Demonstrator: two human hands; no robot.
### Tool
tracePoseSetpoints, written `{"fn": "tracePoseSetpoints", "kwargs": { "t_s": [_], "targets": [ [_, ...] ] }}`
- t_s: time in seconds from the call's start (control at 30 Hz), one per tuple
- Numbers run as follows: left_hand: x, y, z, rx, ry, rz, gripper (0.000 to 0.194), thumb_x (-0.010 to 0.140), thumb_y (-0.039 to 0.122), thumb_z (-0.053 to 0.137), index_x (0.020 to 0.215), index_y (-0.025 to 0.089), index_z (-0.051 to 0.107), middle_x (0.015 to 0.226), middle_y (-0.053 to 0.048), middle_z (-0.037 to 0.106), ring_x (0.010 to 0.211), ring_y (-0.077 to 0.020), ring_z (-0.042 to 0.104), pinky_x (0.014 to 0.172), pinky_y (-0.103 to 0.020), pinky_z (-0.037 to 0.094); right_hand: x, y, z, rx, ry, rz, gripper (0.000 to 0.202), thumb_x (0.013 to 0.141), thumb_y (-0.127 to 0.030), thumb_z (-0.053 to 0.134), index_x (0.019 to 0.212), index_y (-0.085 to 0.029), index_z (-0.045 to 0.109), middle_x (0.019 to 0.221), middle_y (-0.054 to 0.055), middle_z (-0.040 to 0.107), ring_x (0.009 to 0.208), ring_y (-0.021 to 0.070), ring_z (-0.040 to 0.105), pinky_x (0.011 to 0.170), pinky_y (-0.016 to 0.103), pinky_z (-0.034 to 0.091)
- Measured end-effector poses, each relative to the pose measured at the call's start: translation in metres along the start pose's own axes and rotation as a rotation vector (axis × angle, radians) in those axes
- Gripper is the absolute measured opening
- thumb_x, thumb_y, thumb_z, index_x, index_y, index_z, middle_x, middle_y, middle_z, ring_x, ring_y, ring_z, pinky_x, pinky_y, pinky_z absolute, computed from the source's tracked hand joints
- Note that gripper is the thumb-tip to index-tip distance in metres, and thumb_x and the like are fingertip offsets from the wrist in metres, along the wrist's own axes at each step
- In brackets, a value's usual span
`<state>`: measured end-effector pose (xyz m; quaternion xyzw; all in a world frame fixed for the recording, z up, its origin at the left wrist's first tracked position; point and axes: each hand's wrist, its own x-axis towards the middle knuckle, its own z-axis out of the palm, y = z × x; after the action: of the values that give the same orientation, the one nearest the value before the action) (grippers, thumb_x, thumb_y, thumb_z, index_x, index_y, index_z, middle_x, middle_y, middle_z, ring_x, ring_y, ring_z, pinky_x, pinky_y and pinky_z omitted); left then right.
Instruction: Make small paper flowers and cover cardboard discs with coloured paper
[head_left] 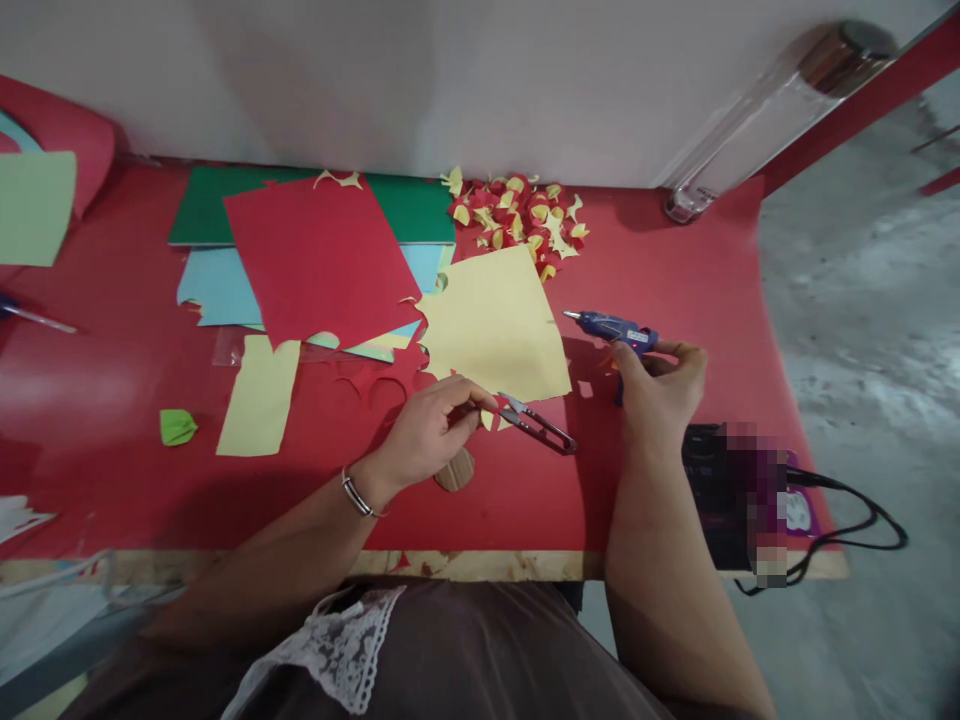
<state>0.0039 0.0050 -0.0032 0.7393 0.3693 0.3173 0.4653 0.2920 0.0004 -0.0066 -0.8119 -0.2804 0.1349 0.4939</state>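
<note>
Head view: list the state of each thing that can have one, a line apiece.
Glue gun: in the right hand, small red light lit
Snips: handles apart
Left hand: pinching a paper piece
Bottle: upright, capped
Large yellow sheet: flat, left edge cut
Large red sheet: flat
Scraps: loosely heaped
Small green piece: creased

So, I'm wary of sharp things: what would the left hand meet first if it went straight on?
Likely the metal snips, just beyond the left hand, though depth is unclear.
</note>
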Motion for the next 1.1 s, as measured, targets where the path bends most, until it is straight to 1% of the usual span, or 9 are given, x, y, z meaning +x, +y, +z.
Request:
{"fn": "tracePoseSetpoints", "kwargs": {
  "t_s": [0.13,0.3,0.4,0.5,0.7,0.8,0.87,1.0,1.1],
  "targets": [
    [0.000,0.001,0.000,0.000,-0.009,-0.013,0.028,0.092,0.000,0.058,0.104,0.021,0.071,0.092,-0.002,0.074,0.081,-0.0133,0.071,0.074,-0.026,0.055,-0.001,0.000,-0.002,0.060,0.015,0.002,0.053,0.069,-0.044,0.090,0.102,-0.026,0.053,0.078,-0.007,0.065,0.066,0.0161,0.065,0.059,0.027,0.048],
    [0.001,0.001,0.002,-0.012,0.042,-0.021,0.024,0.094,0.003,0.060,0.103,0.021,0.072,0.096,-0.003,0.076,0.081,-0.0135,0.071,0.074,-0.026,0.055,-0.005,0.006,-0.006,0.114,-0.084,0.014,0.062,0.063,-0.045,0.093,0.107,-0.027,0.053,0.076,-0.008,0.066,0.061,0.0157,0.064,0.056,0.026,0.047],
    [0.001,0.000,0.002,-0.028,0.068,-0.033,0.024,0.093,0.003,0.060,0.103,0.021,0.072,0.096,-0.003,0.077,0.079,-0.0129,0.071,0.072,-0.025,0.055,-0.010,0.009,-0.007,0.079,-0.179,0.011,0.065,0.062,-0.046,0.093,0.110,-0.026,0.053,0.078,-0.006,0.070,0.064,0.0175,0.066,0.060,0.028,0.049],
    [0.001,0.000,0.001,-0.030,0.083,-0.044,0.023,0.093,0.002,0.061,0.102,0.020,0.071,0.094,-0.003,0.076,0.076,-0.0119,0.069,0.071,-0.025,0.055,-0.017,0.009,-0.007,-0.014,-0.240,-0.044,0.065,0.063,-0.047,0.092,0.112,-0.026,0.054,0.084,-0.003,0.073,0.073,0.0210,0.070,0.068,0.034,0.053],
    [0.001,0.002,0.000,-0.041,0.076,-0.054,0.021,0.094,0.003,0.062,0.102,0.020,0.072,0.097,-0.004,0.079,0.080,-0.0122,0.071,0.071,-0.024,0.055,-0.031,0.003,-0.008,-0.172,-0.264,-0.199,0.069,0.064,-0.052,0.092,0.115,-0.026,0.054,0.099,0.004,0.074,0.087,0.0263,0.072,0.081,0.044,0.058],
    [0.001,0.002,-0.001,-0.046,0.073,-0.064,0.021,0.093,0.004,0.061,0.102,0.020,0.072,0.097,-0.004,0.079,0.080,-0.0124,0.071,0.071,-0.024,0.055,-0.036,0.001,-0.012,-0.198,-0.278,-0.242,0.065,0.068,-0.051,0.089,0.116,-0.024,0.056,0.110,0.008,0.072,0.095,0.0268,0.072,0.088,0.047,0.058],
    [0.001,0.001,-0.001,-0.055,0.072,-0.068,0.020,0.094,0.004,0.061,0.102,0.020,0.072,0.097,-0.004,0.078,0.080,-0.0125,0.071,0.071,-0.024,0.055,-0.038,0.002,-0.015,-0.213,-0.293,-0.248,0.058,0.072,-0.052,0.085,0.115,-0.024,0.058,0.112,0.009,0.073,0.095,0.0269,0.072,0.091,0.048,0.058],
    [0.002,0.001,0.000,-0.048,0.070,-0.067,0.020,0.094,0.005,0.062,0.101,0.020,0.072,0.096,-0.004,0.078,0.080,-0.0127,0.072,0.071,-0.024,0.055,-0.037,0.006,-0.018,-0.291,-0.296,-0.271,0.045,0.076,-0.046,0.078,0.111,-0.023,0.063,0.109,0.010,0.074,0.089,0.0271,0.069,0.091,0.051,0.056],
    [0.002,0.001,-0.001,-0.035,0.075,-0.061,0.021,0.093,0.004,0.062,0.101,0.020,0.072,0.096,-0.004,0.078,0.080,-0.0128,0.072,0.071,-0.024,0.056,-0.033,0.007,-0.018,-0.357,-0.306,-0.276,0.037,0.076,-0.041,0.071,0.106,-0.022,0.066,0.100,0.010,0.075,0.086,0.0289,0.068,0.091,0.052,0.054]
  ]
}}
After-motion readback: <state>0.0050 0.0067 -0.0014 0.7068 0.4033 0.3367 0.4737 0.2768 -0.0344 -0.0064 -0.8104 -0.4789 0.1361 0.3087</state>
